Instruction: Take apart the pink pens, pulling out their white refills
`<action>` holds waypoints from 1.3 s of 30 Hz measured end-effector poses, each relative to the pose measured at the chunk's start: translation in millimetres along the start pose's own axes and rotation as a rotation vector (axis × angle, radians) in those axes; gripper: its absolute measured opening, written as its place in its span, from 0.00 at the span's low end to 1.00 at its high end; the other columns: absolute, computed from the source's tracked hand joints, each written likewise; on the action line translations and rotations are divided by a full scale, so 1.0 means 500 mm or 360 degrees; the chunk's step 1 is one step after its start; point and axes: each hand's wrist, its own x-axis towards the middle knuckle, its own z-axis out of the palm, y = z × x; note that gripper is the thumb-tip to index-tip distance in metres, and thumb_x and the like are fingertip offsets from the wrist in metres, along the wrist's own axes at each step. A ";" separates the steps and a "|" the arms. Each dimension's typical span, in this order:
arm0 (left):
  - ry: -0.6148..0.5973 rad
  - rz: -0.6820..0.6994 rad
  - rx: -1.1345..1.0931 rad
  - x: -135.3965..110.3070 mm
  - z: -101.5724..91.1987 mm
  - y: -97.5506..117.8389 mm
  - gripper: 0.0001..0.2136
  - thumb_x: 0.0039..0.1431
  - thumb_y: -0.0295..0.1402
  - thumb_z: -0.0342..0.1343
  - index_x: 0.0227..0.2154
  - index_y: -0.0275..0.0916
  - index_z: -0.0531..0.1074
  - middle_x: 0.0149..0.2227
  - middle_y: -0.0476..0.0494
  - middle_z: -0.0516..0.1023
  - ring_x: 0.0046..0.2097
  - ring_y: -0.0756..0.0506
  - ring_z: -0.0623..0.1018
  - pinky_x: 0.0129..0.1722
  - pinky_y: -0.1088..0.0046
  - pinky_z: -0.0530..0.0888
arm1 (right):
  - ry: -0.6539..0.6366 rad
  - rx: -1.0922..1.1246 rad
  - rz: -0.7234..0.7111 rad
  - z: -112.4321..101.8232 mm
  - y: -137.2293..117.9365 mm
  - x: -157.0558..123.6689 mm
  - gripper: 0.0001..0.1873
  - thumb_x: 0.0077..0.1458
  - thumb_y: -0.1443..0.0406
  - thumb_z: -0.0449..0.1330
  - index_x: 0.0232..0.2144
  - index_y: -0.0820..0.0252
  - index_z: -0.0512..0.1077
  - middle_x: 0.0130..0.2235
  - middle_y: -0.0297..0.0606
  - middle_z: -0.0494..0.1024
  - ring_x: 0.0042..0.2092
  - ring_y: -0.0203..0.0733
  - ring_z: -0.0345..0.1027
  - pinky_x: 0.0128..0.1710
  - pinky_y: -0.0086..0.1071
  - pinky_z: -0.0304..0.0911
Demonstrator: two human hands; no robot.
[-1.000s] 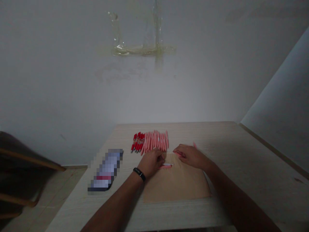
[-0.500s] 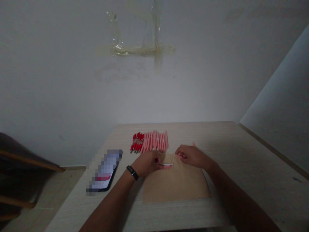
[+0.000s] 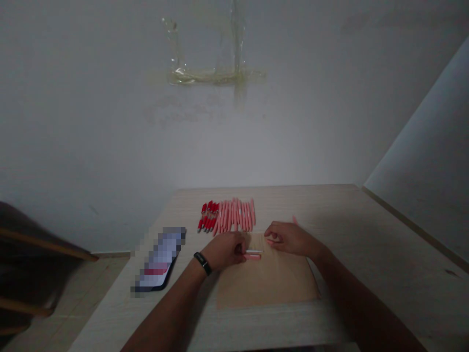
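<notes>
My left hand is closed over a brown paper sheet, fingers pinched at the ends of a thin white stick and a short pink pen piece. Both point rightward, side by side. To the right, my right hand pinches another small pink pen piece above the sheet's far edge; most of it is hidden by the fingers. Beyond my left hand lies a row of pink pens, with several red pen pieces at its left end.
A phone, its screen blurred, lies on the pale wooden table left of my left forearm. A pink tip shows behind my right hand. The taped wall rises behind the table, and a dark chair stands at left.
The white stick and pink piece at my left fingertips sit slightly lower and more apart. My right hand's fingers have shifted slightly, the pink piece tipping nearer to me.
</notes>
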 end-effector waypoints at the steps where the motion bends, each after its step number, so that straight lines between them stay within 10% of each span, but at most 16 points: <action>1: 0.0006 0.0005 -0.0001 0.000 0.000 0.001 0.07 0.49 0.35 0.63 0.31 0.40 0.73 0.31 0.49 0.76 0.31 0.49 0.72 0.27 0.75 0.57 | -0.0003 0.0007 -0.0008 0.001 0.000 0.000 0.10 0.56 0.65 0.60 0.42 0.57 0.74 0.36 0.35 0.75 0.36 0.39 0.68 0.37 0.30 0.59; 25: 0.0122 0.0016 -0.0164 0.008 -0.004 0.022 0.11 0.57 0.42 0.57 0.33 0.38 0.73 0.32 0.46 0.76 0.32 0.48 0.72 0.29 0.76 0.61 | 0.0044 0.0027 -0.0284 0.021 -0.053 0.018 0.11 0.60 0.57 0.60 0.41 0.57 0.74 0.40 0.37 0.75 0.43 0.42 0.68 0.43 0.33 0.59; 39: 0.0222 -0.0085 -0.0075 0.009 -0.020 0.018 0.03 0.55 0.30 0.55 0.31 0.37 0.73 0.33 0.45 0.75 0.34 0.48 0.72 0.30 0.75 0.61 | 0.0151 -0.0049 -0.0157 0.013 -0.024 0.020 0.07 0.62 0.61 0.58 0.37 0.59 0.73 0.36 0.37 0.74 0.39 0.40 0.67 0.38 0.31 0.58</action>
